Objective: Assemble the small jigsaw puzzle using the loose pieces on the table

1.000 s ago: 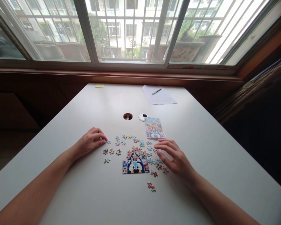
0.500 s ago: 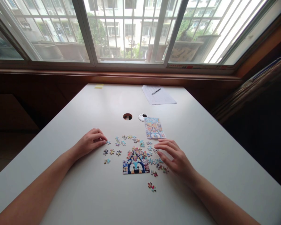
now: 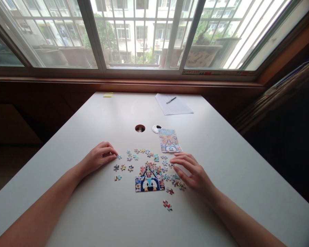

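The partly assembled jigsaw puzzle (image 3: 149, 183) lies on the white table, a blue dog's face along its bottom and a ragged upper edge. My left hand (image 3: 101, 155) rests to its left, fingers curled together, with the tips at a small light-blue puzzle piece (image 3: 119, 156). To the right, my right hand (image 3: 189, 169) is open and its fingers are apart. Its fingertips hover over or touch loose pieces beside the puzzle; a piece (image 3: 171, 165) shows by the index finger, and others are partly hidden under the hand.
Loose pieces surround the puzzle, including a reddish cluster (image 3: 167, 205) at the front. Behind it lies a picture sheet (image 3: 169, 140) of the same design. Farther back are a round table hole (image 3: 140, 128), a metal ring cover (image 3: 156, 129), and papers (image 3: 173, 107) with a pen (image 3: 171, 100).
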